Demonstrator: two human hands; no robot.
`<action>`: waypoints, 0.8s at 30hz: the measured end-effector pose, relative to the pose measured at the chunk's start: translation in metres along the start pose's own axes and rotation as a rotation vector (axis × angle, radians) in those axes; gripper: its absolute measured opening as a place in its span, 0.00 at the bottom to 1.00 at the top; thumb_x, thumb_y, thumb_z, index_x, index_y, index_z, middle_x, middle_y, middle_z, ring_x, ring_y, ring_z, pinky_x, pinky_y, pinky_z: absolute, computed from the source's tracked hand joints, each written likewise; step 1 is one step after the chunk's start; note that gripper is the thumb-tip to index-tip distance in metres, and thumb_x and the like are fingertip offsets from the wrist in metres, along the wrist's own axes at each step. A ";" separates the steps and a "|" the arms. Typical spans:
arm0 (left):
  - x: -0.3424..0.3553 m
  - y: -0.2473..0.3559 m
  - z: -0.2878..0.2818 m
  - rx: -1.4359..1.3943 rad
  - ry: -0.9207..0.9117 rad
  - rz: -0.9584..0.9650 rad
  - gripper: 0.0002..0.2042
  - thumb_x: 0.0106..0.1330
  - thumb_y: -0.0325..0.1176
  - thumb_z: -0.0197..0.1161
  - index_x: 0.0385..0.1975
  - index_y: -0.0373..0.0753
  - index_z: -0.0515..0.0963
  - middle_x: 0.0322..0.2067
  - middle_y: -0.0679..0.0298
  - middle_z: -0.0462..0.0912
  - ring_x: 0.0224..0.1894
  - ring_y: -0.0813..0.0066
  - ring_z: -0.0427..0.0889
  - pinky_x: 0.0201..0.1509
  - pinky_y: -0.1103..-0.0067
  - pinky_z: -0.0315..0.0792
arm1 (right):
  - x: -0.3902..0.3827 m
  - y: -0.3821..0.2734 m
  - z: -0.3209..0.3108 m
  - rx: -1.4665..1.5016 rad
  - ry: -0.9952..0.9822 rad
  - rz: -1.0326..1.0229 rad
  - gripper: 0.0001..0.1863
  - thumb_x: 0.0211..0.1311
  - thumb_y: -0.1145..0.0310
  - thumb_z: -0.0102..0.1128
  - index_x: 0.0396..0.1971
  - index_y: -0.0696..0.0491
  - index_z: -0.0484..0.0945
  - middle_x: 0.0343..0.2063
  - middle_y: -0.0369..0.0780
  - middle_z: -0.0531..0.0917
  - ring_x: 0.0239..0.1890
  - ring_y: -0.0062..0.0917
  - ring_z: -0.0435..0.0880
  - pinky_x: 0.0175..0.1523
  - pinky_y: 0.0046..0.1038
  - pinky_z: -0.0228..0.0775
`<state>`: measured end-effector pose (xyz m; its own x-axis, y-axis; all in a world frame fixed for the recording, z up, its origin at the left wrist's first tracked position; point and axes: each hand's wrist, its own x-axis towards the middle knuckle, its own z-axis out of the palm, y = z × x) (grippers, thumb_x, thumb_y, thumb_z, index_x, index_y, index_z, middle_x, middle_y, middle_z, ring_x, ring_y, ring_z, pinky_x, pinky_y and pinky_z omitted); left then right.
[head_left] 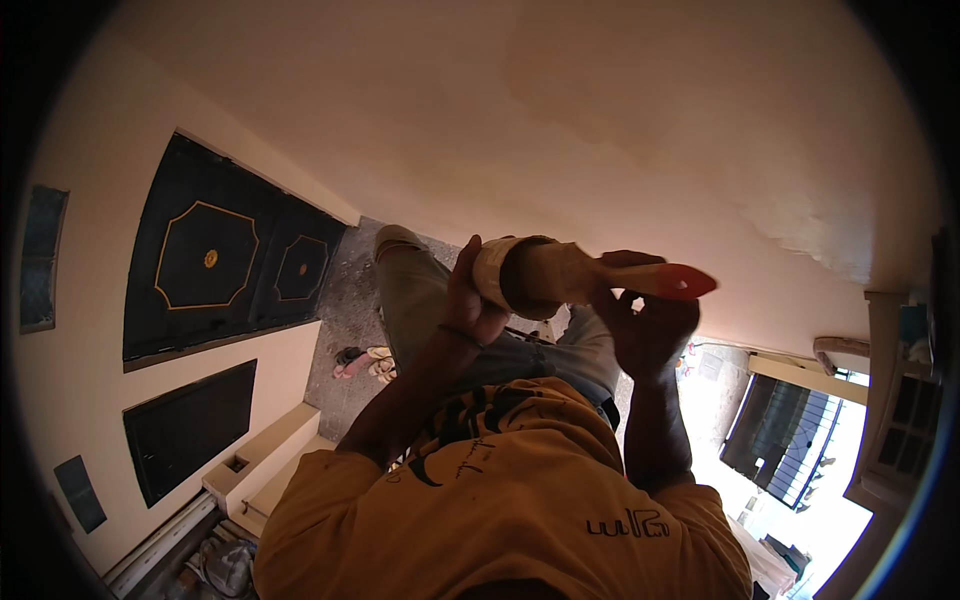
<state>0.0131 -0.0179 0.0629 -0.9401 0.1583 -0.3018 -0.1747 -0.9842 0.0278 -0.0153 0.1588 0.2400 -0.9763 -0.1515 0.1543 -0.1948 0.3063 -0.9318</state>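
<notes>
My left hand [468, 302] is wrapped around a pale, round paint container [491, 268] tipped toward the right, its dark opening facing my other hand. In my right hand [650, 328] is a paintbrush [632, 277], pinched by its handle, whose red end points right. The wide end of the brush lies at the mouth of the container, and its bristles are hardly visible there. Both hands are in front of my body, close to the large pale wall [430, 110]. What the container holds is hidden in shadow.
Damp-looking patches mark the wall. To the left are dark double doors [215, 255] with gold trim and a dark panel [190, 430]. Several shoes [378, 365] lie on the speckled floor [345, 310] below. At the right, bright light surrounds a barred window [785, 435].
</notes>
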 end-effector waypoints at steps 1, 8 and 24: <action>0.001 0.000 -0.002 0.015 -0.001 0.011 0.27 0.76 0.55 0.52 0.58 0.35 0.75 0.55 0.54 0.83 0.60 0.59 0.81 0.68 0.62 0.73 | 0.000 0.003 0.005 -0.027 -0.071 -0.045 0.12 0.56 0.72 0.78 0.40 0.54 0.87 0.34 0.37 0.90 0.32 0.18 0.88 0.35 0.21 0.79; 0.000 -0.002 -0.007 0.029 -0.033 0.021 0.27 0.77 0.54 0.51 0.59 0.34 0.73 0.55 0.52 0.82 0.60 0.57 0.81 0.67 0.62 0.73 | 0.002 0.027 0.040 -0.428 -0.218 -0.377 0.10 0.54 0.75 0.75 0.37 0.55 0.86 0.35 0.42 0.90 0.35 0.34 0.91 0.41 0.31 0.84; 0.005 0.001 -0.008 0.066 -0.015 0.022 0.29 0.76 0.58 0.50 0.60 0.38 0.73 0.56 0.53 0.81 0.61 0.56 0.80 0.67 0.58 0.74 | -0.004 0.016 0.021 -0.165 -0.055 -0.356 0.10 0.60 0.72 0.75 0.39 0.58 0.85 0.35 0.40 0.89 0.32 0.23 0.89 0.38 0.25 0.82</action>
<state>0.0105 -0.0184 0.0541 -0.9482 0.1381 -0.2860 -0.1721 -0.9803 0.0970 -0.0124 0.1447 0.2180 -0.8394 -0.3238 0.4365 -0.5371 0.3715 -0.7573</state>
